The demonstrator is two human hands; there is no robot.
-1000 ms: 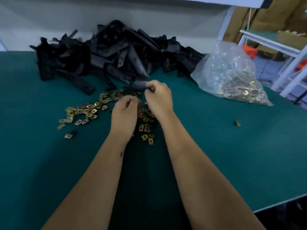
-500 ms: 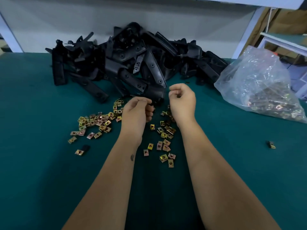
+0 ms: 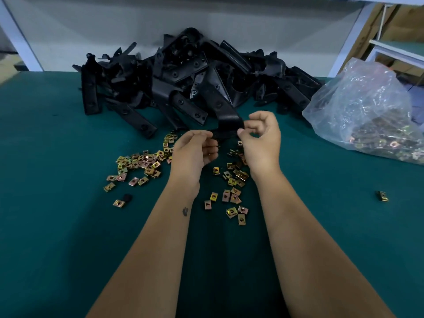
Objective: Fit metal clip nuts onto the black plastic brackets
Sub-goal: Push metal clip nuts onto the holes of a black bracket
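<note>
One black bracket (image 3: pixel 226 115) is held between both hands, its long axis running away from the person toward the pile of brackets (image 3: pixel 190 81), too tangled to count. The left hand (image 3: pixel 192 154) pinches its near end with curled fingers; the right hand (image 3: pixel 261 138) pinches the same end from the right. Several dozen loose clip nuts (image 3: pixel 142 164) lie scattered on the green counter (image 3: pixel 57 226) under the hands, one stray nut (image 3: pixel 382 195) well apart to the right. One clear bag (image 3: pixel 367 111) holds more.
</note>
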